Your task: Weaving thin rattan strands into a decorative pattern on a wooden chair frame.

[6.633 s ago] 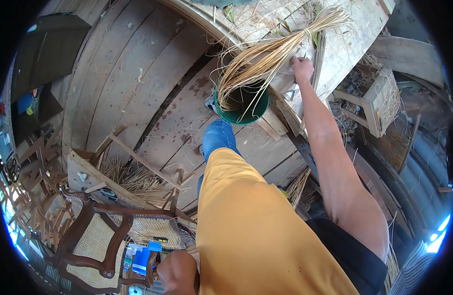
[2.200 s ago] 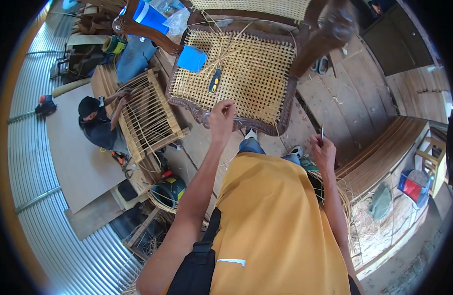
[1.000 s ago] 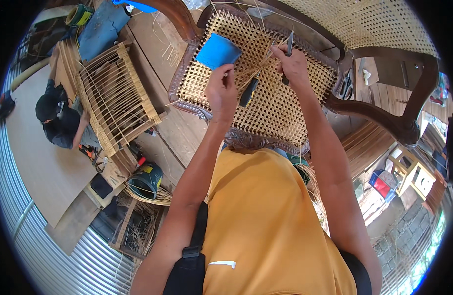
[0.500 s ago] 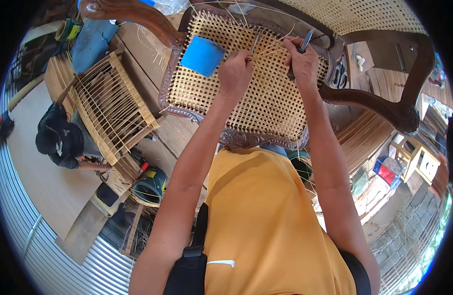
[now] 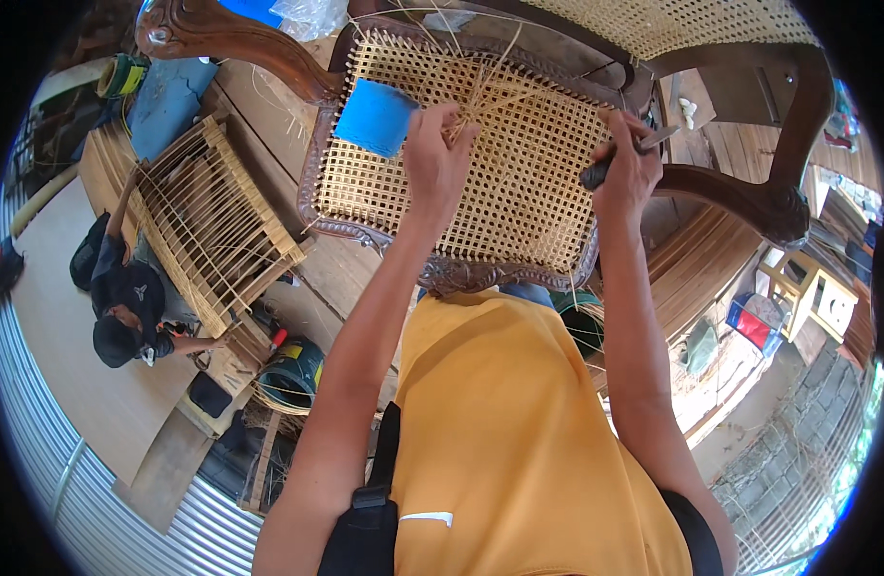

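A dark wooden chair with carved edges stands before me, its seat (image 5: 519,211) woven in open cane mesh. My left hand (image 5: 436,165) is over the seat's middle, its curled fingers closed on loose cane strands (image 5: 482,94) that fan up and away from the weave. A blue square piece (image 5: 373,117) lies on the mesh beside those fingers. At the seat's right edge, my right hand (image 5: 628,171) grips a knife (image 5: 659,138), its blade pointing to the upper right and its dark handle showing left of the palm.
The chair's armrests (image 5: 740,197) curve out on both sides, and its cane backrest (image 5: 692,29) rises beyond. At left, another person (image 5: 130,298) works at a woven rattan frame (image 5: 212,221). Green buckets (image 5: 293,372) stand near my left arm. Wooden boards (image 5: 701,259) lie to the right.
My right hand has moved right with the knife, away from the strands, and the blade has tipped rightward. My left hand has shifted slightly left and down. The other person has leaned toward me.
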`<state>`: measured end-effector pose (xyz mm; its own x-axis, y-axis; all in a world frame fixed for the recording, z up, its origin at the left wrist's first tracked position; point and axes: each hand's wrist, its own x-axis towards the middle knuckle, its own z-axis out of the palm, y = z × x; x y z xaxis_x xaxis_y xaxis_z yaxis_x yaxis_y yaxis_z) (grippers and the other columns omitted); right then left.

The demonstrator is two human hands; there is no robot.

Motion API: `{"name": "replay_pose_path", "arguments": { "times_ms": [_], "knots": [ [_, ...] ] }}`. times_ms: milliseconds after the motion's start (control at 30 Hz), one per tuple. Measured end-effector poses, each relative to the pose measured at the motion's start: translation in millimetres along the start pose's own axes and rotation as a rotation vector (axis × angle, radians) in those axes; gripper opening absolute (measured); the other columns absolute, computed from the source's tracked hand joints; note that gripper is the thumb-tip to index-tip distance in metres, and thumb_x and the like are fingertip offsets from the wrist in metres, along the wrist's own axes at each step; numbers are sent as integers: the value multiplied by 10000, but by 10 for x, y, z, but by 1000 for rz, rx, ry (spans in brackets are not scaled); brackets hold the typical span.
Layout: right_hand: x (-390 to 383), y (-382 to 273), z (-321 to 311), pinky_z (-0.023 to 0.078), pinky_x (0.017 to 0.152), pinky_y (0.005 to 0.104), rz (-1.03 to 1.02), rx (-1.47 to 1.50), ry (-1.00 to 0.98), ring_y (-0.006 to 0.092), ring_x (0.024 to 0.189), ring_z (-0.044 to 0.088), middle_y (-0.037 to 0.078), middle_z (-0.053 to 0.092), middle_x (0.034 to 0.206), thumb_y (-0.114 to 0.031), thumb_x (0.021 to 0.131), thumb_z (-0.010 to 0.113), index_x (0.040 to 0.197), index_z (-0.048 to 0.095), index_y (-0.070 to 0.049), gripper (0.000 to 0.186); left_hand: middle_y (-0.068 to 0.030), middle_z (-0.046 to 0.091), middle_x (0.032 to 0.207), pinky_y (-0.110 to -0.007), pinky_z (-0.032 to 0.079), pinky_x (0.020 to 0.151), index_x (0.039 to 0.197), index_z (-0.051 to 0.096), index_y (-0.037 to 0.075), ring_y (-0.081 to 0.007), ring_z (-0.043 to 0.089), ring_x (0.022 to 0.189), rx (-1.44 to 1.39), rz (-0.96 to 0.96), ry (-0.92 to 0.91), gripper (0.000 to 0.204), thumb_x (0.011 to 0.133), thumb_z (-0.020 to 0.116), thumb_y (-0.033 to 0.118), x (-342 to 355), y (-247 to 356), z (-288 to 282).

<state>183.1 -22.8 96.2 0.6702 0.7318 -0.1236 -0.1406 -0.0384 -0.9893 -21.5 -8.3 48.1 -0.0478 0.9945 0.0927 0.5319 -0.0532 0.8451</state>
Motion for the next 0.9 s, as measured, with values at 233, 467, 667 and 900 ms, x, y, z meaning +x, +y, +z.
{"name": "replay_pose_path", "arguments": {
  "times_ms": [233,467,667,900],
  "knots": [
    [-835,-397,-208,378,472,216,258,-81,-159,72,488,457,108,683,821,-83,875,688,962,633,-6,128,-99,680,943,-269,556,697,1108,616,-33,-182,686,806,-1029,-640,-81,260,929,657,151,-691,756,-312],
    [-1063,-686,-741,384,469,213,344,12,-286,74,472,460,128,707,855,-169,961,589,1009,655,13,200,-150,707,929,-302,578,698,1081,636,-23,-219,710,801,-1012,-669,36,196,958,601,126,-1173,1155,-665],
    [-1089,-886,-1303,335,442,204,302,11,-398,65,446,443,85,674,747,-172,960,590,950,664,7,194,-174,707,949,-319,591,695,1070,621,-28,-243,714,802,-924,-538,87,159,967,571,82,-1590,1594,-732],
    [-994,-925,-1913,346,410,206,306,72,-383,57,440,476,62,655,694,-142,916,664,864,664,-15,137,-187,708,967,-340,602,719,1087,616,-29,-272,718,856,-869,-387,40,161,953,596,56,-2000,2012,-490]
  ]
}}
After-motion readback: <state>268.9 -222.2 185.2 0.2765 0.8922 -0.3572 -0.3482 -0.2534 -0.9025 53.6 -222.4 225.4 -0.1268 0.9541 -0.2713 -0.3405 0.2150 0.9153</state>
